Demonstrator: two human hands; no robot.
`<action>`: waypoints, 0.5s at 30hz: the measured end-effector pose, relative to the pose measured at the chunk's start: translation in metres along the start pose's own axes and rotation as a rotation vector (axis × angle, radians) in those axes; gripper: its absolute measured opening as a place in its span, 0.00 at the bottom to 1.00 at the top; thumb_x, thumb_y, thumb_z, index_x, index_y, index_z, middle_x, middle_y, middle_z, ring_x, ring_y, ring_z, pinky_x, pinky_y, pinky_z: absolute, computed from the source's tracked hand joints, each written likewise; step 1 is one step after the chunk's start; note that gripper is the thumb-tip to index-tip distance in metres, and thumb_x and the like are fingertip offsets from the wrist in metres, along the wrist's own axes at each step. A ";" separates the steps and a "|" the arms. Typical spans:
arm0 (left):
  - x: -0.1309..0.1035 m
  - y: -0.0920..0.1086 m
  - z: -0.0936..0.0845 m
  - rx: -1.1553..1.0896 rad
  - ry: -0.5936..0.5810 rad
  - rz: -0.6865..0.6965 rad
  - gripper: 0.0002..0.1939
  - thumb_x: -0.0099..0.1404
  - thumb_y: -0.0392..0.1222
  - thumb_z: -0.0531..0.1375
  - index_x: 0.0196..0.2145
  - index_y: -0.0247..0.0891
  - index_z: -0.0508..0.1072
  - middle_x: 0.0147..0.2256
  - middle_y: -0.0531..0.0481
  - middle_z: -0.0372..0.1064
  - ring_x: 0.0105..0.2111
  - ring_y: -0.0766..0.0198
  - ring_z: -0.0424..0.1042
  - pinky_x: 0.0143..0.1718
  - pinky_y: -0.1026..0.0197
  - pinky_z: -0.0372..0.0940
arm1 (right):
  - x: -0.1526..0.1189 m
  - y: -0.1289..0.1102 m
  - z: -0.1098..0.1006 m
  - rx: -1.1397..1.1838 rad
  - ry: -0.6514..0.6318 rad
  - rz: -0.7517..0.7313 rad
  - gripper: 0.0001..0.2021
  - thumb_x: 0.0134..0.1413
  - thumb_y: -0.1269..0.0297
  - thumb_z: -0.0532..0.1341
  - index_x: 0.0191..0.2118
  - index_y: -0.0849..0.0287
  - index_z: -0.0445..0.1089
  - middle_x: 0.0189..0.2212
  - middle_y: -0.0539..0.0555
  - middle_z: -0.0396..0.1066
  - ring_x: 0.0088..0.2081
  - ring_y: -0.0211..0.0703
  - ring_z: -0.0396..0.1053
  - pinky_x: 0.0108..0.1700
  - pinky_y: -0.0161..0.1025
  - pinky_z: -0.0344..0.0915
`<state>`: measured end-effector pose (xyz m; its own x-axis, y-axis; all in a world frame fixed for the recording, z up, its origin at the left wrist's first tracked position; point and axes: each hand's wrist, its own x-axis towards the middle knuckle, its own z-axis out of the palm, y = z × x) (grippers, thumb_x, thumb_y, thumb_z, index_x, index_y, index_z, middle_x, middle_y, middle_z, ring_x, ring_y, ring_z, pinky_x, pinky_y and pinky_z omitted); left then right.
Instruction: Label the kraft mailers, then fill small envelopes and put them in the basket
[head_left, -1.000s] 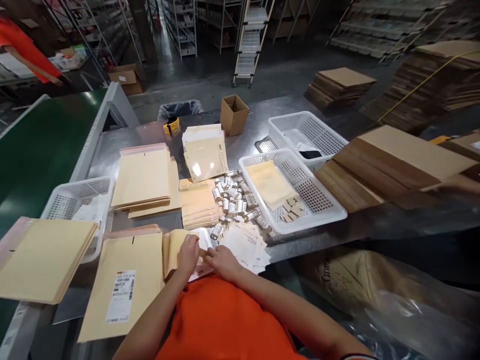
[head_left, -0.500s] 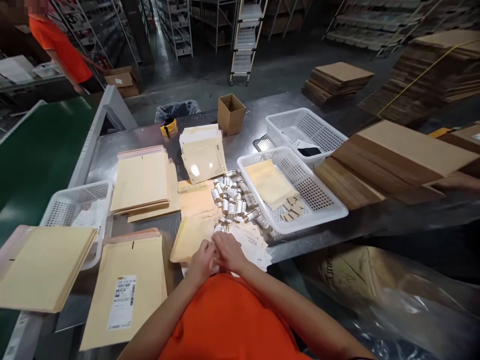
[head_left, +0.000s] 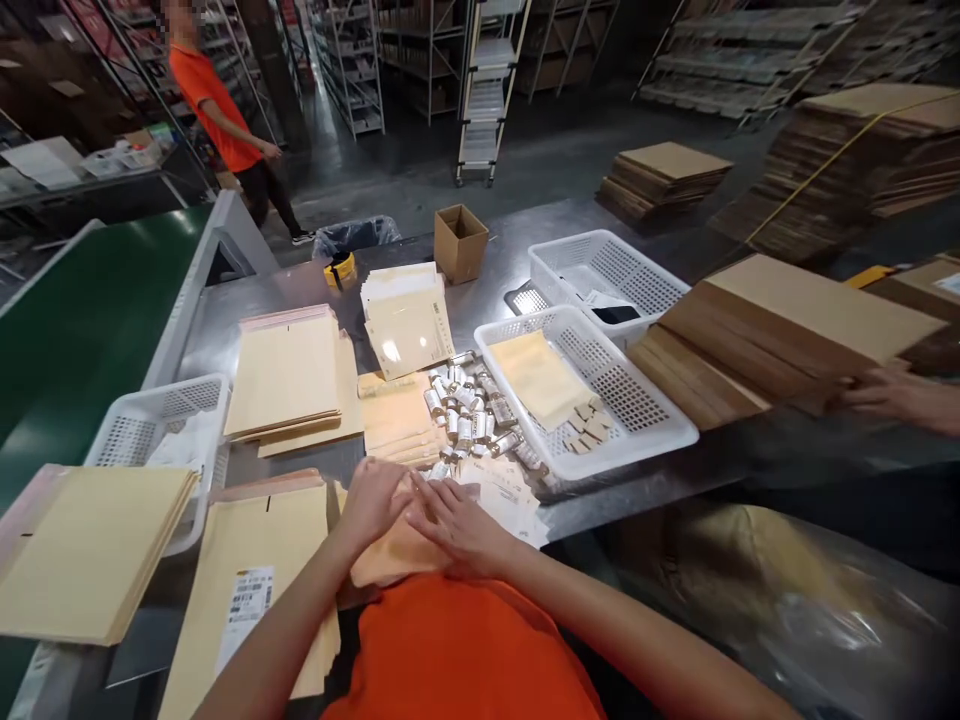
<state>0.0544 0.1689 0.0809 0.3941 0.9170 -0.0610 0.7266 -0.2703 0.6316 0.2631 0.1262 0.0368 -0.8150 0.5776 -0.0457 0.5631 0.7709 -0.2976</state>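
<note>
A yellow mailing envelope (head_left: 401, 560) lies close against my body, under both hands. My left hand (head_left: 373, 505) is curled over its upper left part, fingers pointing right and partly hidden. Flat across the envelope's upper right part rests my right hand (head_left: 461, 522), its fingers stretched towards the left hand. Just beyond are a stack of orange-tinted envelopes (head_left: 401, 415) and a heap of small labelled glass bottles (head_left: 463, 425). Printed paper slips (head_left: 499, 490) are spread beside my right hand.
White baskets stand at the right, the nearer basket (head_left: 637, 455) holding an envelope and small cardboard pieces. Envelope stacks (head_left: 285, 375) fill the left side, beside a green conveyor (head_left: 112, 290). Another person's hand (head_left: 892, 395) touches cardboard sheets (head_left: 817, 300) at right.
My hands, earlier bunched together, have spread apart over the envelope. The envelope has shifted from the left to beneath them, nearer my body. A person in the background has walked right.
</note>
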 end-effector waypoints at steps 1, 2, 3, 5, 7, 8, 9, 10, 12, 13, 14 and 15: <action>0.006 0.001 -0.003 -0.027 -0.090 -0.003 0.04 0.62 0.38 0.58 0.34 0.39 0.74 0.35 0.45 0.77 0.39 0.54 0.74 0.42 0.55 0.67 | 0.000 -0.001 -0.003 -0.008 -0.002 -0.019 0.58 0.37 0.54 0.75 0.71 0.54 0.43 0.71 0.76 0.27 0.69 0.74 0.39 0.60 0.69 0.46; 0.011 0.003 -0.004 -0.063 -0.137 -0.004 0.05 0.63 0.37 0.57 0.31 0.40 0.73 0.31 0.48 0.76 0.35 0.57 0.74 0.38 0.58 0.67 | 0.001 -0.002 -0.006 -0.016 -0.002 -0.039 0.57 0.37 0.54 0.75 0.71 0.54 0.44 0.71 0.76 0.27 0.69 0.74 0.38 0.61 0.69 0.46; 0.013 0.004 -0.003 -0.103 -0.142 -0.003 0.07 0.63 0.37 0.56 0.29 0.40 0.72 0.29 0.50 0.76 0.32 0.60 0.74 0.35 0.61 0.66 | 0.000 -0.001 -0.009 -0.024 0.005 -0.055 0.56 0.37 0.55 0.74 0.71 0.55 0.45 0.71 0.76 0.28 0.69 0.73 0.37 0.61 0.70 0.45; 0.013 0.006 0.002 -0.193 -0.073 -0.004 0.08 0.63 0.38 0.55 0.27 0.40 0.71 0.27 0.51 0.75 0.30 0.62 0.73 0.33 0.63 0.64 | -0.004 0.003 -0.018 -0.032 0.049 -0.077 0.53 0.41 0.54 0.73 0.70 0.55 0.47 0.71 0.73 0.31 0.70 0.71 0.35 0.64 0.70 0.41; 0.006 0.008 0.007 -0.289 0.031 -0.020 0.09 0.63 0.39 0.55 0.26 0.40 0.71 0.26 0.52 0.75 0.29 0.63 0.72 0.32 0.63 0.64 | -0.012 0.013 -0.029 -0.015 0.147 -0.049 0.49 0.46 0.50 0.69 0.70 0.55 0.47 0.71 0.71 0.34 0.70 0.71 0.34 0.65 0.72 0.36; 0.002 0.009 0.008 -0.322 0.082 -0.032 0.10 0.63 0.41 0.55 0.26 0.40 0.71 0.26 0.52 0.74 0.28 0.63 0.72 0.32 0.63 0.64 | -0.017 0.018 -0.035 0.012 0.218 0.025 0.47 0.48 0.49 0.67 0.70 0.57 0.47 0.71 0.72 0.35 0.70 0.71 0.35 0.64 0.73 0.36; -0.003 0.010 0.008 -0.347 0.128 -0.046 0.10 0.63 0.43 0.55 0.26 0.40 0.71 0.26 0.52 0.74 0.28 0.63 0.72 0.32 0.63 0.64 | -0.022 0.025 -0.041 0.061 0.294 0.133 0.45 0.52 0.49 0.64 0.70 0.59 0.46 0.70 0.73 0.38 0.70 0.71 0.38 0.64 0.73 0.37; -0.007 0.011 0.008 -0.367 0.168 -0.060 0.11 0.64 0.44 0.55 0.26 0.40 0.71 0.25 0.51 0.74 0.28 0.62 0.72 0.31 0.63 0.64 | -0.026 0.030 -0.047 0.139 0.355 0.252 0.41 0.56 0.52 0.61 0.70 0.63 0.46 0.69 0.75 0.43 0.69 0.70 0.43 0.64 0.72 0.41; -0.012 0.016 0.008 -0.375 0.226 -0.079 0.12 0.64 0.46 0.54 0.27 0.41 0.72 0.26 0.51 0.75 0.28 0.62 0.73 0.31 0.63 0.65 | -0.031 0.037 -0.055 0.371 0.376 0.421 0.32 0.60 0.61 0.54 0.67 0.68 0.49 0.64 0.75 0.56 0.64 0.62 0.57 0.63 0.63 0.54; -0.013 0.020 0.008 -0.366 0.241 -0.077 0.12 0.64 0.47 0.54 0.28 0.41 0.72 0.26 0.51 0.75 0.28 0.62 0.73 0.30 0.62 0.65 | -0.031 0.037 -0.057 0.492 0.339 0.441 0.28 0.60 0.66 0.52 0.65 0.69 0.53 0.60 0.73 0.62 0.60 0.57 0.63 0.60 0.56 0.60; -0.013 0.024 0.009 -0.356 0.242 -0.067 0.13 0.65 0.47 0.54 0.28 0.41 0.73 0.25 0.51 0.75 0.27 0.62 0.73 0.30 0.62 0.65 | -0.031 0.035 -0.058 0.576 0.281 0.421 0.25 0.59 0.70 0.50 0.62 0.68 0.58 0.55 0.70 0.67 0.56 0.52 0.68 0.56 0.49 0.65; -0.012 0.030 0.011 -0.350 0.230 -0.051 0.13 0.65 0.47 0.54 0.28 0.41 0.73 0.26 0.51 0.75 0.27 0.62 0.73 0.30 0.62 0.65 | -0.029 0.030 -0.057 0.617 0.212 0.382 0.22 0.58 0.71 0.50 0.58 0.66 0.62 0.51 0.66 0.72 0.51 0.49 0.71 0.51 0.44 0.68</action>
<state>0.0772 0.1471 0.0921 0.1983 0.9789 0.0501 0.4911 -0.1435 0.8592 0.3120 0.1479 0.0835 -0.4993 0.8621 -0.0866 0.5717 0.2527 -0.7806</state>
